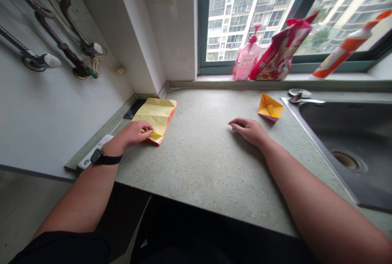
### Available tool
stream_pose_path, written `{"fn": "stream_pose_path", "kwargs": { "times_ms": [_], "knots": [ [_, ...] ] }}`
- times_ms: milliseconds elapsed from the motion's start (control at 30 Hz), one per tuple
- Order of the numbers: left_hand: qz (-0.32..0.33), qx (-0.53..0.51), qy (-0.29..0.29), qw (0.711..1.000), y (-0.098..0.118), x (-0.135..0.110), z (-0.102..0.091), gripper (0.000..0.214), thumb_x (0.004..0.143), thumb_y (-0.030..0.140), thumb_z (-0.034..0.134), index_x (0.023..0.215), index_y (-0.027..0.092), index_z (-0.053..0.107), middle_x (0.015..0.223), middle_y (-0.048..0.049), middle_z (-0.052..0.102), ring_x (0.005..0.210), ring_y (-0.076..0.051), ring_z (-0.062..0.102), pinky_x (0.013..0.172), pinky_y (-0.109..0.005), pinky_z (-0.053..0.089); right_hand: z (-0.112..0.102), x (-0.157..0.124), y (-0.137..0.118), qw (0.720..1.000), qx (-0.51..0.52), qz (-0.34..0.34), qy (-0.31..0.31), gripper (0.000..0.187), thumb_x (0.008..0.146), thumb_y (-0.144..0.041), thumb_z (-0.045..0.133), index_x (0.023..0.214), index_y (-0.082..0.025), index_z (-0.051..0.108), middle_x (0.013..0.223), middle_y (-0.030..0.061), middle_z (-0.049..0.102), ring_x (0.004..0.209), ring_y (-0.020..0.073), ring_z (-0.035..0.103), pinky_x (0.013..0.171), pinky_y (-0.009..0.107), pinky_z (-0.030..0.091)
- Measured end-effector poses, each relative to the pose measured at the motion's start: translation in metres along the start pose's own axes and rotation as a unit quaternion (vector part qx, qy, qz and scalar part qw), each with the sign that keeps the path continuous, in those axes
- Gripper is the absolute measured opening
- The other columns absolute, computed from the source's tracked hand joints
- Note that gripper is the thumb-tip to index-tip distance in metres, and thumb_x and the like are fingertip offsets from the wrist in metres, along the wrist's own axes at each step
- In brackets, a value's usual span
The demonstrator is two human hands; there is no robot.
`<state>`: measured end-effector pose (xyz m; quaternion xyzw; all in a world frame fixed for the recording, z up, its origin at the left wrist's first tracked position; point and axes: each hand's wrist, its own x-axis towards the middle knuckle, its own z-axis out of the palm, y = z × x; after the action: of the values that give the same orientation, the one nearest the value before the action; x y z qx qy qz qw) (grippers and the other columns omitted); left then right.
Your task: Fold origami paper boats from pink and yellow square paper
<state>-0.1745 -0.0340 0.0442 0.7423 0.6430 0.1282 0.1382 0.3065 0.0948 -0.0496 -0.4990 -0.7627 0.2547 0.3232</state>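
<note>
On the left of the counter lies a pale yellow creased sheet on top of red-orange paper. My left hand, with a dark watch at the wrist, rests on its near part. The fingers of that hand are curled around a small bright yellow folded paper, partly hidden under them. My right hand rests on the bare countertop, fingers loosely bent and somewhat apart, holding nothing. Just beyond it stands an orange-yellow folded paper shape, open at the top and not touched by the hand.
A steel sink with a faucet borders the counter on the right. A pink pump bottle, a red pouch and an orange-white bottle stand on the windowsill. A dark flat object and a white power strip lie left.
</note>
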Motion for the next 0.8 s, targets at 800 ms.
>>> {"fn": "stream_pose_path", "kwargs": {
  "times_ms": [800],
  "knots": [
    [0.113, -0.355, 0.466, 0.803, 0.110, 0.075, -0.048, 0.026, 0.096, 0.051, 0.078, 0.100, 0.026, 0.072, 0.093, 0.0031, 0.075, 0.093, -0.015, 0.073, 0.082, -0.030, 0.060, 0.000, 0.000, -0.003, 0.991, 0.132, 0.019, 0.000, 0.044, 0.093, -0.055, 0.070, 0.123, -0.023, 0.078, 0.102, 0.0076, 0.082, 0.090, 0.0244, 0.076, 0.079, 0.036, 0.059]
  ]
}}
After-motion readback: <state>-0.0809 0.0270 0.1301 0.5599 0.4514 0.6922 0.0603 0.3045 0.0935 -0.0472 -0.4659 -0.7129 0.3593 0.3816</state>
